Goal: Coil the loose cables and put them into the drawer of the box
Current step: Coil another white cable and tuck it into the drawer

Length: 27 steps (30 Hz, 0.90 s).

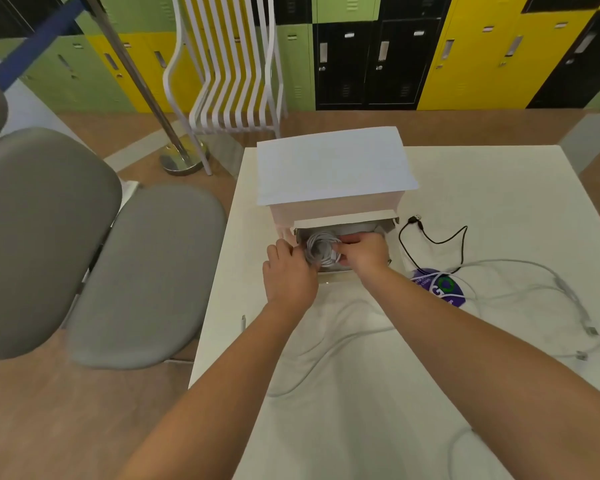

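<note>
Both hands (326, 261) hold a tightly wound white coiled cable (321, 249) in the drawer (390, 226).

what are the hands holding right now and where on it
Both hands hold the coiled white cable over the open drawer: the left hand on the coil's left rim, the right hand pinching its right side.
</note>
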Tool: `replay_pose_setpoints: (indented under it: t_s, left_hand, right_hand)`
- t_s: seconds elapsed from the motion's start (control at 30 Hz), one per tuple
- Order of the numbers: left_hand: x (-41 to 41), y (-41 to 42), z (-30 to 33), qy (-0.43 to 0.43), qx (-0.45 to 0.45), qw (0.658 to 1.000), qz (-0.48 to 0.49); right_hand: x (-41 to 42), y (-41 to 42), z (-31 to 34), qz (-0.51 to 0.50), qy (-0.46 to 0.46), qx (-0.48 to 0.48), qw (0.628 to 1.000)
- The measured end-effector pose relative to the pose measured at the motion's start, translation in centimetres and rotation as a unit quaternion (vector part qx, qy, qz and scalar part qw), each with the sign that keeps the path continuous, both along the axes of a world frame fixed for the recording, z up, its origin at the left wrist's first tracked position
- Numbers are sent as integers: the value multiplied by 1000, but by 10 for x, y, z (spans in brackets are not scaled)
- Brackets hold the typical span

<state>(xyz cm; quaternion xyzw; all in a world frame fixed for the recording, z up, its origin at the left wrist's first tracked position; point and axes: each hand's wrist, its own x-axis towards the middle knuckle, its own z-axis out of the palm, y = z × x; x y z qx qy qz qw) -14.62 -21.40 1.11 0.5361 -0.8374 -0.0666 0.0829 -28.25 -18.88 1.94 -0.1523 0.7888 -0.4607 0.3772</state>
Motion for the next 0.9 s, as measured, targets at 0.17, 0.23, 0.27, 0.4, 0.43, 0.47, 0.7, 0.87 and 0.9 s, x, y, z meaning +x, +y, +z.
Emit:
replay_pose_setpoints:
  t_s: [0.17, 0.23, 0.27, 0.4, 0.43, 0.47, 0.7, 0.87, 0.9]
  left_hand:
    - [-2, -4, -7, -70, -27, 997, -27]
    - [-3, -5, -8, -65, -34, 997, -27]
    - [-3, -5, -9, -64, -32, 997, -27]
    - [-2, -6, -12, -69, -24, 997, -31]
    - [-1, -6, -12, -71, -24, 997, -34]
    - [-1, -6, -12, -68, -23, 997, -38]
    - [13, 5, 0, 60, 23, 997, -46]
    - [41, 34, 7, 208, 139, 968, -5]
    - [47, 39, 7, 208, 157, 966, -2]
  right_hand:
    - [-4, -9, -15, 29, 76, 54, 995]
    - [-5, -11, -17, 38, 90, 71, 993]
    - [-4, -11, -18, 45, 95, 80, 991]
    - [-4, -8, -25, 83, 105, 85, 987]
    - [-4, -7, -25, 92, 107, 82, 987]
    - [-3, -5, -23, 105, 116, 81, 984]
    - [-3, 18, -7, 159, 191, 50, 967]
    - [15, 48, 13, 235, 242, -15, 941]
    - [19, 55, 15, 259, 242, -21, 935]
